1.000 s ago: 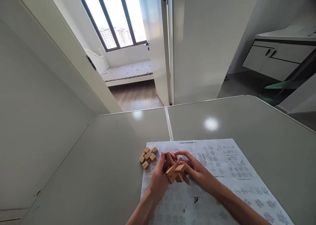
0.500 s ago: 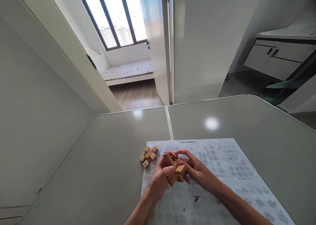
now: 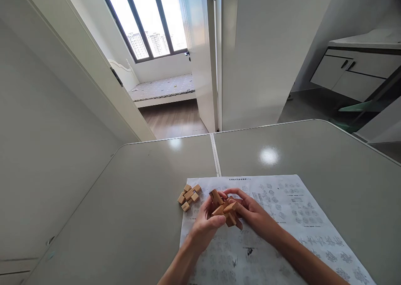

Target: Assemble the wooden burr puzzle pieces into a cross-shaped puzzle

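Observation:
Both of my hands hold a wooden interlocking puzzle (image 3: 224, 209) just above a printed paper sheet (image 3: 282, 218). My left hand (image 3: 205, 225) wraps round its left and lower side, the thumb pressed against a bar. My right hand (image 3: 253, 214) grips it from the right, fingers curled over the top. A second small cluster of wooden blocks (image 3: 189, 196) lies on the table at the sheet's left corner, a short way left of my left hand.
The grey table (image 3: 131, 201) has a seam down its middle and rounded far corners. Beyond it an open door leads to a room with a window and a low bed. Cabinets stand at the far right.
The puzzle has turned in my hands: its long bar has tipped flatter, and my left thumb has slid across the front of it. The loose blocks have not moved.

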The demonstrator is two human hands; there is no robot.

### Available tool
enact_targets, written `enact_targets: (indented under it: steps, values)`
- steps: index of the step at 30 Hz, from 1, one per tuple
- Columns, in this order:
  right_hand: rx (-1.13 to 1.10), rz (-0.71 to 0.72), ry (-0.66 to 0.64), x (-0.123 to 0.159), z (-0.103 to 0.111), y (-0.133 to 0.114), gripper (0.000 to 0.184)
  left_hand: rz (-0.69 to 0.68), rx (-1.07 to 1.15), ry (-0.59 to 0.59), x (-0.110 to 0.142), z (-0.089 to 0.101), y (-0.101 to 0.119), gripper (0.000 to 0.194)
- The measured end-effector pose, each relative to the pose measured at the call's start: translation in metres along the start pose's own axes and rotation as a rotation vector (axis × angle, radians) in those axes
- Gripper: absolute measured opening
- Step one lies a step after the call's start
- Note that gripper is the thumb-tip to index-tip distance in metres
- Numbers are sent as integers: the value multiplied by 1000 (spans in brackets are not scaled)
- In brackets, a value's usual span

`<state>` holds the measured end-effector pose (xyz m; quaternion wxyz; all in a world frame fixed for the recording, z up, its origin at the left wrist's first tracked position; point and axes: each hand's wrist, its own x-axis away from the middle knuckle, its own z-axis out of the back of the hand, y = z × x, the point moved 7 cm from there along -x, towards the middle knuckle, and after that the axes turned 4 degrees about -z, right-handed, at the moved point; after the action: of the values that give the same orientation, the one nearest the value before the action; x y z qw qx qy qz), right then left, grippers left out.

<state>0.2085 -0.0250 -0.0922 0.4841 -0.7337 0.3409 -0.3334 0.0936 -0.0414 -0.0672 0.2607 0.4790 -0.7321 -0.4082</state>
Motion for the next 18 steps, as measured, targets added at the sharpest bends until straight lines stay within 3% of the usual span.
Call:
enact_targets:
  steps: [10,18]
  values:
    - [8,12,-17,1,-1,-1,48,15,14,8,0,2,-3,44]
    - [-19,-11,28,0,0,-4,55,21,-50,32,0,2,-3,55]
